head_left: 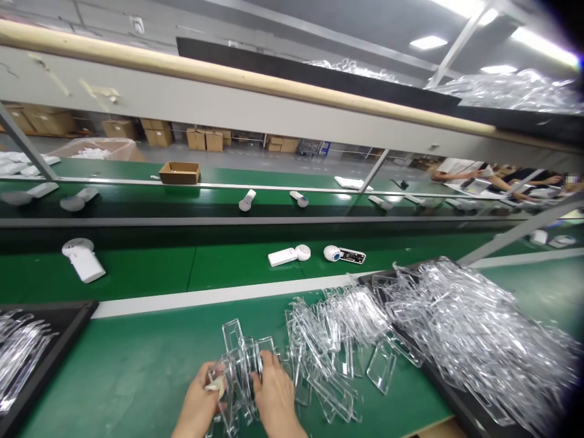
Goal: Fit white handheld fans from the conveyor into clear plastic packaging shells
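Note:
My left hand (199, 401) and my right hand (275, 395) are at the bottom centre, fingers curled round a small bunch of clear plastic pieces (239, 365) held upright between them. A small whitish bit shows at my left fingertips. Just right of my hands lies a loose heap of the same clear plastic pieces (328, 340) on the green table (137, 365). A much bigger pile of them (474, 328) fills a black tray at the right.
A black tray (50, 347) with clear pieces sits at the left edge. White handheld devices (83, 258) (289, 254) (344, 254) lie on the green conveyor beyond a white line. A cardboard box (179, 172) stands further back. Other people's arms (493, 179) work at far right.

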### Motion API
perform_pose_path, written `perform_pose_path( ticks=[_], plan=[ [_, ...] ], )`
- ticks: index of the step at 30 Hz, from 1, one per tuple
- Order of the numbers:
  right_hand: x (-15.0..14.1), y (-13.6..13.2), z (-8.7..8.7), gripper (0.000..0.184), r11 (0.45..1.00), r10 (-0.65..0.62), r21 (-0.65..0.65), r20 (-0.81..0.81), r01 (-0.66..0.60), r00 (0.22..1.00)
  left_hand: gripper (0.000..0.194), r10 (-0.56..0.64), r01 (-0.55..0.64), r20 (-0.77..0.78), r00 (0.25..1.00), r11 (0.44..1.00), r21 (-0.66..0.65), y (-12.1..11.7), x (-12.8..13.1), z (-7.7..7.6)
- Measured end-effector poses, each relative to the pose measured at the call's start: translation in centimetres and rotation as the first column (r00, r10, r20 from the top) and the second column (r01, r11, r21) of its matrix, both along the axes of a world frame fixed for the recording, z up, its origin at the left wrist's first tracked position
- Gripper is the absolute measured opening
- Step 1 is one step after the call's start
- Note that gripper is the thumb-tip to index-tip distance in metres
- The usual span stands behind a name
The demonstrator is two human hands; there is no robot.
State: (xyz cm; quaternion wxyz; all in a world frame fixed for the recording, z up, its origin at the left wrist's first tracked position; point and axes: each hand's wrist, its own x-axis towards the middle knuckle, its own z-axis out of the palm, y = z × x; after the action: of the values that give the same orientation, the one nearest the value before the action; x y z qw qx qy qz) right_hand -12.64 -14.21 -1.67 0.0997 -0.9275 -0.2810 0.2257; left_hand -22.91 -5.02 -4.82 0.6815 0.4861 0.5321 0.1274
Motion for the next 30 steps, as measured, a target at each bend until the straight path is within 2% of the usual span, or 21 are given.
perform_pose_path(
  ticks=[6, 9, 12, 15, 19, 22, 25, 28, 30],
  plan=[
    [-1.0, 0.8, 0.4, 0.033, 0.998, -0.064, 0.014, -0.068, 0.065, 0.996, 0.049, 0.051, -0.048, -0.03, 0.998, 0.996, 0.077, -0.1, 0.9, -0.7],
    [-0.8, 0.9, 0.3, 0.031, 0.992, -0.106, 0.058, -0.106, 0.112, 0.989, 0.048, 0.034, -0.03, -0.041, 0.999, 0.996, 0.085, 0.1, 0.6, -1.4],
    [-0.8, 1.1, 0.1, 0.024, 0.986, -0.114, 0.103, -0.123, 0.127, 0.986, 0.043, 0.001, -0.003, 0.023, 1.0, 0.997, 0.076, 0.8, 0.4, -1.4],
    [-1.0, 1.4, 0.1, 0.024, 0.972, -0.122, 0.183, -0.139, 0.147, 0.983, 0.044, -0.026, 0.021, 0.099, 0.995, 0.998, 0.057, 1.6, 0.5, -0.3],
    [-1.2, 1.7, -0.3, 0.026, 0.938, -0.125, 0.293, -0.203, 0.183, 0.971, 0.051, -0.07, 0.073, 0.096, 0.993, 0.997, -0.026, 2.3, 0.9, 2.4],
    [-0.8, 1.1, -0.6, 0.03, 0.883, -0.116, 0.41, -0.28, 0.228, 0.953, 0.051, -0.023, 0.025, 0.063, 0.998, 0.999, -0.022, 3.0, 1.0, 4.0],
    [0.3, -0.3, -0.4, 0.042, 0.828, -0.114, 0.486, -0.346, 0.282, 0.931, 0.044, 0.03, -0.027, 0.044, 0.999, 0.998, -0.05, 4.2, 0.9, 4.5],
    [1.3, -2.0, -0.1, 0.047, 0.883, -0.172, 0.382, -0.277, 0.273, 0.945, 0.041, 0.021, -0.013, 0.054, 0.998, 0.992, -0.129, 5.7, 1.0, 4.4],
    [1.5, -2.8, -0.3, 0.046, 0.933, -0.185, 0.276, -0.188, 0.233, 0.965, 0.042, -0.04, 0.045, 0.049, 0.998, 0.993, -0.107, 6.5, 1.4, 4.4]
  ],
)
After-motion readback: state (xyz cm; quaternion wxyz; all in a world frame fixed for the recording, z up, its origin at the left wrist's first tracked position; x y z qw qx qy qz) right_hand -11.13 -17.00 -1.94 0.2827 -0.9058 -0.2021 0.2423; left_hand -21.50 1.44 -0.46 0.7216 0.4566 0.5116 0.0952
